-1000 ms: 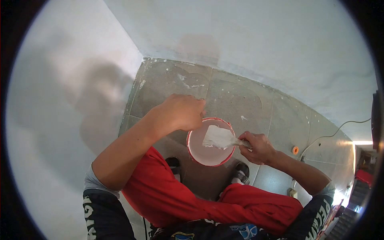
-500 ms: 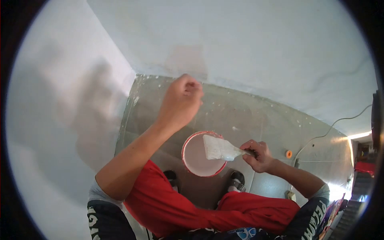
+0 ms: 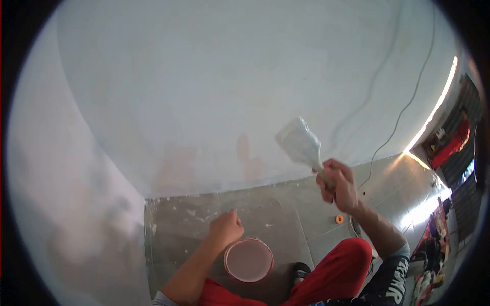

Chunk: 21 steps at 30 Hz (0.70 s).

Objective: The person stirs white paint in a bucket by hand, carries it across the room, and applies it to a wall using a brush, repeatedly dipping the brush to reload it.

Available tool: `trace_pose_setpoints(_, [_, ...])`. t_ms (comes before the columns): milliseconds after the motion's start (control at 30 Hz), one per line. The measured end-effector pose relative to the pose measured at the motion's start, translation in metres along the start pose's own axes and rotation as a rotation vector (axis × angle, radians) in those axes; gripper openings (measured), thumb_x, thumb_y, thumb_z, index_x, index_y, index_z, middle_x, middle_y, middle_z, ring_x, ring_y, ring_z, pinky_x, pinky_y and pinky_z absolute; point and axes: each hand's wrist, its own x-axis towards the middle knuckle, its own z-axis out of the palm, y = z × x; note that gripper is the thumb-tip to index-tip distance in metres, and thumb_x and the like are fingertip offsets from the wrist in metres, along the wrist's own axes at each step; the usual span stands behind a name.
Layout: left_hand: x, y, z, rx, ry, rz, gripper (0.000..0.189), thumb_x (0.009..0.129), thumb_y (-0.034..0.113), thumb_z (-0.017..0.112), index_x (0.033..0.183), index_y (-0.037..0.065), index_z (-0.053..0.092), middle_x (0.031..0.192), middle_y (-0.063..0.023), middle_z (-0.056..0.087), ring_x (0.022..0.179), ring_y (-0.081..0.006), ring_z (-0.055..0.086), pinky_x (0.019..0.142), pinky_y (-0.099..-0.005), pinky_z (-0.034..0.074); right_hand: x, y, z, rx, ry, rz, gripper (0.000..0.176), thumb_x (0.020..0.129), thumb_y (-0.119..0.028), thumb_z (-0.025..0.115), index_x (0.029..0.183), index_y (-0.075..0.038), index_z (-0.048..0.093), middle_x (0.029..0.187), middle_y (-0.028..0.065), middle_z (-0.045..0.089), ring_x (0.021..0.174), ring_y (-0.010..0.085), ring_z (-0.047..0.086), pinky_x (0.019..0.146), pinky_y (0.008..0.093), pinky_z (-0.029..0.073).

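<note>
My right hand (image 3: 338, 186) is wrapped round the handle of a wide paintbrush (image 3: 301, 143), raised in front of the wall. The brush head is coated in white paint and points up and to the left. Low over the floor, my left hand (image 3: 227, 227) is closed in a loose fist, with nothing showing in it. Just below it stands a round bucket (image 3: 270, 266) with a paint-smeared red rim, holding pale paint (image 3: 248, 260).
A pale wall (image 3: 204, 102) rises ahead and meets another wall (image 3: 51, 168) at left. White spots mark the grey tiled floor (image 3: 286, 219). At right are an orange ring (image 3: 339, 219), a cable (image 3: 403, 112) along the wall and a pile of colourful cloth (image 3: 429, 255).
My right hand has lifted the paintbrush from over the bucket up towards the wall. The view has tilted up, and my left hand now appears lower, close to the bucket.
</note>
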Motion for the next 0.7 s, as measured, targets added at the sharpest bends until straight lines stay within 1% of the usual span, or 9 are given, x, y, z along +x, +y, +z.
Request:
trace_pose_setpoints(167, [0.003,0.009,-0.004,0.073,-0.171,0.075,0.03,0.093,0.029,0.052,0.105,0.004,0.061,0.099,-0.0191,0.069,0.097,-0.0378,0.065,0.086,-0.0479,0.05,0.042,-0.083,0.015,-0.278,0.338,-0.334,0.021,0.093,-0.011,0.051,0.11,-0.001,0.053,0.069,0.0001,0.051,0.046,0.0047,0.04,0.038,0.0229,0.031])
trace_pose_setpoints(333, [0.004,0.003,-0.004,0.11,-0.293,0.129,0.038,0.095,0.035,0.05,0.113,0.002,0.059,0.108,-0.0223,0.067,0.105,-0.0388,0.064,0.091,-0.0491,0.049,0.089,-0.154,0.031,-0.563,0.512,-0.581,0.028,0.09,-0.012,0.051,0.116,-0.004,0.054,0.064,0.0007,0.05,0.05,0.0078,0.043,0.046,0.0305,0.037])
trace_pose_setpoints(400, [0.0,-0.001,-0.005,0.133,-0.328,0.13,0.04,0.096,0.037,0.05,0.115,0.003,0.059,0.111,-0.0224,0.067,0.108,-0.0388,0.063,0.093,-0.0488,0.049,0.102,-0.17,0.036,-0.88,0.599,-0.728,0.026,0.09,-0.012,0.051,0.114,-0.003,0.055,0.06,0.0058,0.052,0.05,0.0152,0.048,0.052,0.0362,0.041])
trace_pose_setpoints(433, [-0.001,-0.003,-0.006,0.134,-0.329,0.13,0.04,0.096,0.037,0.05,0.115,0.003,0.059,0.111,-0.0224,0.067,0.108,-0.0388,0.063,0.093,-0.0488,0.049,0.105,-0.171,0.04,-0.879,0.6,-0.727,0.026,0.09,-0.012,0.051,0.114,-0.003,0.055,0.06,0.0058,0.052,0.05,0.0152,0.048,0.052,0.0362,0.041])
trace_pose_setpoints(500, [-0.003,-0.009,-0.007,0.131,-0.336,0.144,0.042,0.095,0.038,0.049,0.117,0.003,0.058,0.114,-0.0227,0.066,0.11,-0.0388,0.062,0.094,-0.0487,0.049,0.113,-0.166,0.046,-0.935,0.677,-0.772,0.023,0.089,-0.011,0.053,0.11,-0.002,0.056,0.063,0.0166,0.058,0.057,0.0315,0.058,0.057,0.0432,0.045])
trace_pose_setpoints(533, [-0.005,-0.011,-0.008,0.133,-0.343,0.145,0.042,0.095,0.038,0.049,0.117,0.003,0.058,0.114,-0.0227,0.066,0.11,-0.0388,0.062,0.094,-0.0487,0.049,0.118,-0.154,0.042,-0.936,0.68,-0.764,0.023,0.089,-0.011,0.053,0.11,-0.002,0.056,0.063,0.0166,0.058,0.057,0.0315,0.058,0.057,0.0432,0.045])
trace_pose_setpoints(600, [-0.006,-0.012,-0.013,0.141,-0.38,0.138,0.043,0.095,0.039,0.05,0.118,0.003,0.058,0.116,-0.0231,0.065,0.111,-0.0387,0.061,0.095,-0.0488,0.048,0.134,-0.111,0.032,-1.075,0.704,-0.902,0.021,0.089,-0.011,0.057,0.107,-0.002,0.056,0.073,0.025,0.062,0.069,0.0439,0.062,0.062,0.0491,0.047])
trace_pose_setpoints(633, [-0.006,-0.013,-0.013,0.139,-0.387,0.139,0.043,0.095,0.039,0.05,0.118,0.003,0.058,0.116,-0.0231,0.065,0.111,-0.0387,0.061,0.095,-0.0488,0.048,0.133,-0.088,0.029,-1.044,0.661,-0.86,0.019,0.089,-0.01,0.058,0.106,-0.002,0.056,0.077,0.0271,0.062,0.076,0.0478,0.061,0.065,0.0525,0.047])
trace_pose_setpoints(700, [-0.005,-0.016,-0.012,0.155,-0.398,0.146,0.044,0.095,0.04,0.05,0.119,0.004,0.058,0.117,-0.0235,0.064,0.112,-0.039,0.061,0.096,-0.049,0.048,0.122,-0.045,0.025,-1.033,0.569,-0.667,0.019,0.087,-0.01,0.058,0.104,-0.002,0.056,0.074,0.0268,0.061,0.072,0.0465,0.061,0.064,0.0517,0.047])
